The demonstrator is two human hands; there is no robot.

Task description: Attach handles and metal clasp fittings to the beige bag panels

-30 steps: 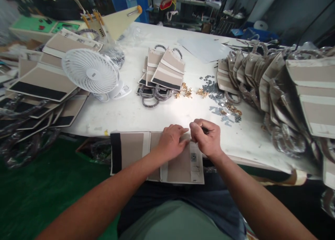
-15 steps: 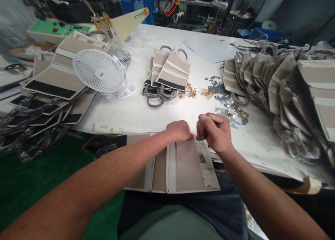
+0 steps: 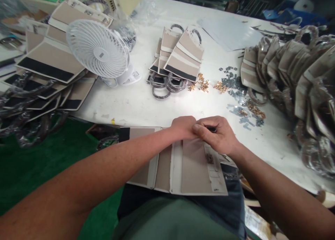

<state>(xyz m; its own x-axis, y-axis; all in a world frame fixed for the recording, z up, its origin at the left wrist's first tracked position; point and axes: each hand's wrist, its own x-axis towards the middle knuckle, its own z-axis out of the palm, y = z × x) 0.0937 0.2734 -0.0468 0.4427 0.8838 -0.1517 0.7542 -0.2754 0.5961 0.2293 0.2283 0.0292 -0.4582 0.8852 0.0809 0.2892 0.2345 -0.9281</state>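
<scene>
A beige bag panel [image 3: 193, 170] with pale strips lies unfolded across the table's front edge and my lap. My left hand [image 3: 184, 126] is closed at the panel's top edge, its fingertips hidden behind my other hand. Touching it, my right hand [image 3: 216, 133] is wrapped round a small dark tool [image 3: 211, 129], of which only a short part shows. Below my right hand, a small metal piece [image 3: 210, 158] sits on the panel's white strip. Gold-coloured fasteners [image 3: 204, 84] and flat grey metal pieces [image 3: 232, 82] lie on the table beyond my hands.
A white fan [image 3: 101, 53] stands on the white table [image 3: 117, 109] at the left, by stacked bag panels [image 3: 52, 60]. More panels with wrapped handles lie mid-table [image 3: 183, 53] and in a large row at the right [image 3: 288, 65]. A clear sheet [image 3: 227, 32] lies behind.
My right hand has closed in against my left hand at the panel's top edge. The view has tilted down and shifted, so the table's things appear higher.
</scene>
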